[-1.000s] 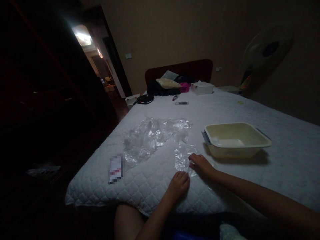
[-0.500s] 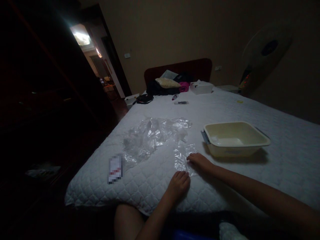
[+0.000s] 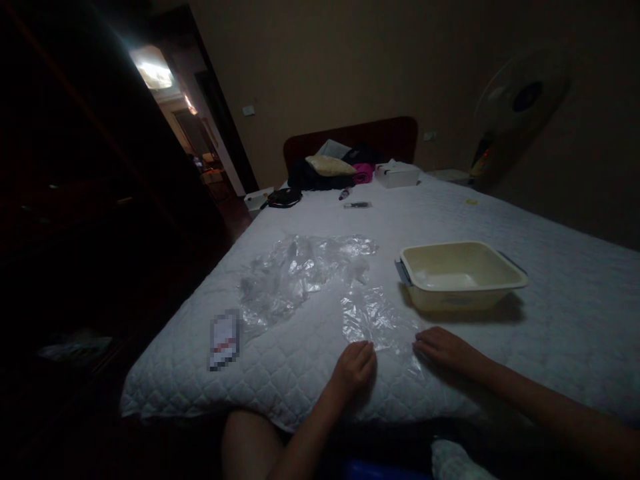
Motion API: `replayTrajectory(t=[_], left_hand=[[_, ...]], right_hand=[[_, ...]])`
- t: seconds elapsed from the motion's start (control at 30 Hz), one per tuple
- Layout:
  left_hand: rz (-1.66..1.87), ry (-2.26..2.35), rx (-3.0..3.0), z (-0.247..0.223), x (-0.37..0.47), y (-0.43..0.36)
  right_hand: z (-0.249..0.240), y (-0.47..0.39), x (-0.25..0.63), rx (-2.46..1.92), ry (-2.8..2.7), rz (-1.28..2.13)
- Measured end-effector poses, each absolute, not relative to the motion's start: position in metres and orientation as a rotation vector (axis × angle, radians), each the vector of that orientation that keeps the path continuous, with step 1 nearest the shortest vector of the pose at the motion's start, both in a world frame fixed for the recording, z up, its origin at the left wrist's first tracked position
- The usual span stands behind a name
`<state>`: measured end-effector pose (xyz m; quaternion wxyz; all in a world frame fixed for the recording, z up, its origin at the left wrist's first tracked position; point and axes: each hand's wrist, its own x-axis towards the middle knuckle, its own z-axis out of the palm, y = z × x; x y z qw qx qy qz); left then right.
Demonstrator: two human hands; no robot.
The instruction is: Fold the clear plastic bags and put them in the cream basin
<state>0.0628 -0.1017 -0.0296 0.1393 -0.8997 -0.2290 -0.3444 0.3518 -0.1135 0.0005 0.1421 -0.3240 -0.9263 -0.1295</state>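
Observation:
A small clear plastic bag (image 3: 367, 317) lies spread on the white quilted bed between my hands. My left hand (image 3: 355, 369), fingers curled together, holds it by its near edge. At its right side my right hand (image 3: 443, 348) has its fingers pinched on the plastic. Beyond and to the left, a larger crumpled clear plastic sheet (image 3: 300, 270) spreads over the quilt. The cream plastic basin (image 3: 463, 300), with grey handles, stands just past my right hand.
A blurred-out white packet (image 3: 224, 340) rests near the bed's left edge. Toward the headboard (image 3: 400, 133) are a white box (image 3: 397, 175), dark clothes with a pale cushion (image 3: 330, 165), and a small packaged item (image 3: 357, 205). A fan (image 3: 527, 97) stands at the right.
My right hand has moved right, away from my left hand, and the small bag now stretches farther to the right. My left hand stays nearly in place. The view has shifted slightly.

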Motion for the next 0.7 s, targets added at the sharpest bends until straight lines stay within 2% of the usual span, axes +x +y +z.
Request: replayTrajectory(t=[0.2, 0.43, 0.7], left_hand=[[-1.0, -0.688, -2.624, -0.023, 0.086, -0.098], [-0.887, -0.659, -2.727, -0.027, 0.089, -0.099], [-0.821, -0.677, -2.743, -0.026, 0.088, -0.1]], right_hand=[[0.021, -0.112, 0.343, -0.714, -2.768, -0.339], [0.015, -0.111, 0.327, -0.705, -2.781, -0.389], [0.022, -0.103, 0.313, -1.02, -2.58, -0.208]])
